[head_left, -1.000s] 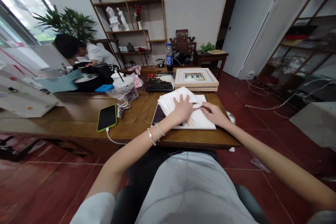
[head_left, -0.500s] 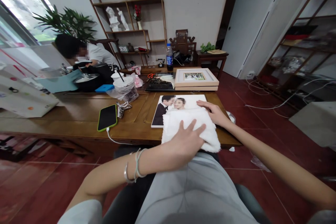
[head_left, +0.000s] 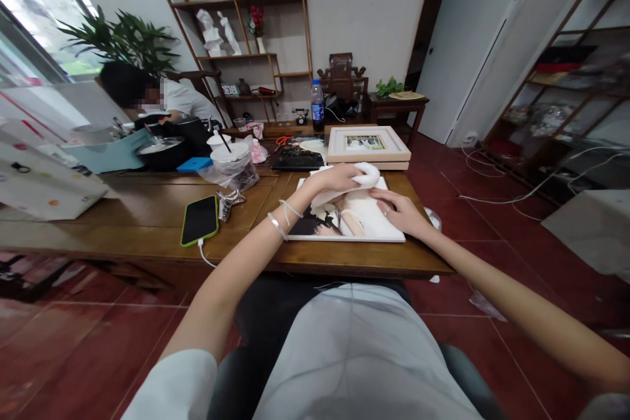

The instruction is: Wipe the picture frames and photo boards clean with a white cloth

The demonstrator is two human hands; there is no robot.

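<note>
A white-edged photo panel [head_left: 367, 226] with a printed couple lies flat on the wooden table in front of me. Over its far part, my left hand [head_left: 339, 178] grips a folded white towel [head_left: 368, 175], which hides the top of the picture. My right hand [head_left: 401, 213] rests on the panel's right side, its fingers stretched out flat and holding nothing. The left wrist wears a bangle and a thin cord bracelet.
Light wooden picture frames [head_left: 369, 156] are stacked behind the panel. On the left stand a green-cased phone [head_left: 200, 220] on a white cable, a lidded cup [head_left: 230, 152] in a plastic bag and a patterned white box [head_left: 44, 174]. A co-worker [head_left: 182, 100] leans over the far left.
My left hand has swept the towel from the panel's near edge to its far edge, uncovering the lower picture. My right hand stays at the right side.
</note>
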